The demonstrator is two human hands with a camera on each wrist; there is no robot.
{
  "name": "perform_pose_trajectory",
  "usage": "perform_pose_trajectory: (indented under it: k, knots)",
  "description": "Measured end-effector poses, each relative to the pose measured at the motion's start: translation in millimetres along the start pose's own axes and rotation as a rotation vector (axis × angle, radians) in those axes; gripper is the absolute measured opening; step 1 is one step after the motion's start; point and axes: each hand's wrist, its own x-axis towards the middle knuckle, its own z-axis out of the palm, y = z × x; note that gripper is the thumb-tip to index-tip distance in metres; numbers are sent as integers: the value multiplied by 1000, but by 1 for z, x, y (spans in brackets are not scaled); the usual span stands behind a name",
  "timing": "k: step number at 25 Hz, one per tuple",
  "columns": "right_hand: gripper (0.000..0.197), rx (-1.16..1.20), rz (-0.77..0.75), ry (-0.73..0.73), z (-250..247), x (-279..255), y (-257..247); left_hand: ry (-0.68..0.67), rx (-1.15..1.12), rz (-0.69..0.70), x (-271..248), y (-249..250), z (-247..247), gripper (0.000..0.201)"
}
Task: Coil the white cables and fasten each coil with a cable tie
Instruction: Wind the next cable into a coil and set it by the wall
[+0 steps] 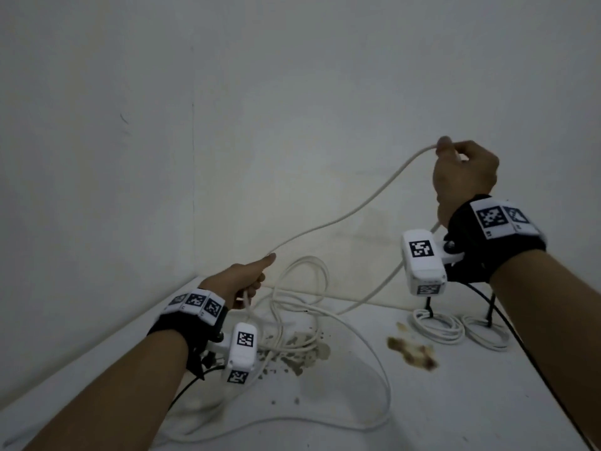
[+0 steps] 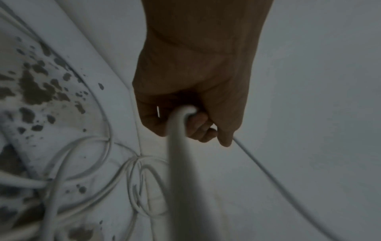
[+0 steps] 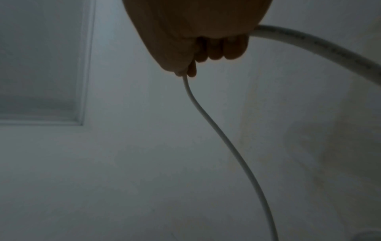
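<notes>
Task partly done, judging by layout. Two finished coils of thin white cable lying flat on the white, stained desk at lower right of head view, each cinched with a black cable tie whose tail sticks up. Coils just beside each other, not clearly touching.

Third long white round cable in work, not yet coiled. Left hand, lower centre-left of frame, fingers curled round the cable, thumb extended along it; left wrist view confirms the closed grip, with cable exiting below the fist. Right hand, raised at centre right, pinching the same cable between thumb and fingertips, remaining fingers curled; right wrist view shows the cable dropping from the pinch and another run leaving to upper right. Span between hands hangs in a slack arc in front of the wall.

Remainder of cable sprawls on the desk: loose irregular loops near centre over brown stains, plus a wide sweep towards the bottom edge. Unclear whether that pile is one cable or more; ends not visible.

Left to do, by estimate: gather slack into even loops, tie off. No spare tie visible anywhere in frame.
</notes>
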Motion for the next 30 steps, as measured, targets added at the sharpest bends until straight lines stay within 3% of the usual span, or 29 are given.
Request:
perform_pose_trajectory:
  k: [2, 4, 7, 10, 14, 16, 19, 22, 23, 25, 27, 28, 30]
  knots:
    - [30, -114, 27, -104, -6, 0, 22, -54, -232, -61, -2, 2, 2, 53]
    - [30, -286, -8, -305, -10, -13, 43, -63, -434, -69, -2, 12, 11, 52]
    - [28, -498, 18, -843, -22, -42, 57, 42, -715, 36, -2, 34, 34, 32]
    - [30, -678, 64, -1270, -40, -73, 55, -65, -803, 174, -5, 60, 58, 26]
    - [21, -793, -140, -1418, -72, -103, 39, -223, -628, 258, -21, 68, 89, 24]
    - [16, -827, -173, -1459, -88, -114, 29, -338, -726, 240, -25, 64, 102, 27]
    - [18, -815, -232, -1403, -105, -124, 26, -406, -833, 238, -29, 56, 119, 33]
    - [21, -607, -147, -1310, -118, -121, 25, -468, -656, 280, -35, 36, 138, 36]
    - [21, -576, -159, -1229, -120, -116, 27, -480, -527, 300, -40, 28, 143, 34]
    - [21, -561, -221, -928, -122, -103, 38, -461, -99, 411, -49, 11, 149, 25]
    - [26, -537, -227, -641, -120, -91, 51, -472, 219, 515, -57, -2, 153, 29]
    - [29, -517, -207, -564, -119, -88, 57, -486, 245, 529, -60, -7, 156, 33]
    - [28, -463, -146, -526, -118, -84, 68, -507, 60, 439, -65, -11, 163, 38]
